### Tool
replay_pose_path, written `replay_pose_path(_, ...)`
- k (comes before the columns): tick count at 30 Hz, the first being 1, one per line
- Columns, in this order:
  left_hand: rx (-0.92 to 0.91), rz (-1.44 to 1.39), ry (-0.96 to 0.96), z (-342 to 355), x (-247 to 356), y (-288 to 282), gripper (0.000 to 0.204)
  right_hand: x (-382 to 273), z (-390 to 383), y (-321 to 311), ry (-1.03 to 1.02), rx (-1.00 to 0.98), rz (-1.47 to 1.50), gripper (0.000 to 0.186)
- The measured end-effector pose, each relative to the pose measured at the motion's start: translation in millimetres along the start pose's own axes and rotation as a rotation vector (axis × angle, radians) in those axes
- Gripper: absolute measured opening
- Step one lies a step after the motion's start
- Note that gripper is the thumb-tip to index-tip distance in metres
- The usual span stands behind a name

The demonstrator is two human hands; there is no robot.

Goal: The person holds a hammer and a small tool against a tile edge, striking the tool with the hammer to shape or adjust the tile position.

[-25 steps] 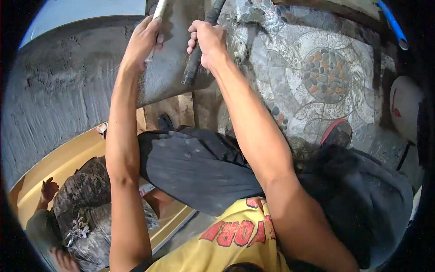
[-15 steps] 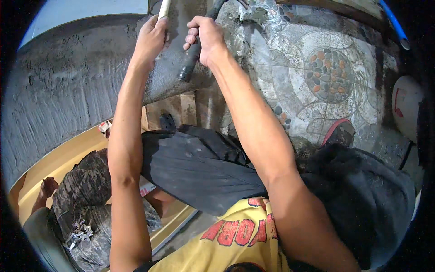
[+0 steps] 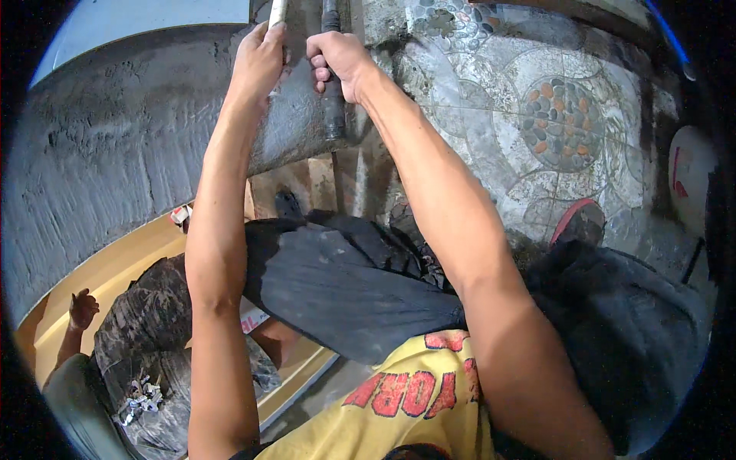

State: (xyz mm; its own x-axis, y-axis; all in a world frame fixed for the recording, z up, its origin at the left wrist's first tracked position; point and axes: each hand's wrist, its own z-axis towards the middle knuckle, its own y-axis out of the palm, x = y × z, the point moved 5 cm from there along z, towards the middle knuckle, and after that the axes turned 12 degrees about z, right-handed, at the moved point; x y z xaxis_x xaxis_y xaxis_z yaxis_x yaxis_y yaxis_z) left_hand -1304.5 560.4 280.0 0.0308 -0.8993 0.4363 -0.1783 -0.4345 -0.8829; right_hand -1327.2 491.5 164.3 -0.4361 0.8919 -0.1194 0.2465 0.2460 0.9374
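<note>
Left hand (image 3: 259, 61) pinches white stick (image 3: 276, 11) at top edge. Right hand (image 3: 337, 61) wraps tight around dark handle (image 3: 333, 107), just beside. Both up against grey wall (image 3: 100, 169). Pebble floor (image 3: 567, 123) below.

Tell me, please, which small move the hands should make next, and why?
Probably bring the dark handle in the right hand toward the pale rod held by the left hand. Both hands are closed on their tools and raised side by side against the grey slab, so a strike seems prepared.
</note>
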Motion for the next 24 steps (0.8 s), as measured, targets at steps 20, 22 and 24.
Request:
replay_pose_path(20, -0.131, 0.080, 0.090, 11.7, -13.4, -15.9, 0.035, 10.7, -2.7, -16.0, -0.094, 0.129, 0.164, 0.011)
replay_pose_path(22, -0.148, 0.077, 0.109, 11.1, -11.9, -15.1, 0.029, 9.9, -2.9, -16.6, -0.088, 0.137, 0.174, 0.010)
replay_pose_path(24, -0.137, 0.094, 0.094, 10.2, -11.9, -15.0, 0.029, 7.7, -3.4, -16.8, -0.096, 0.138, 0.173, 0.009)
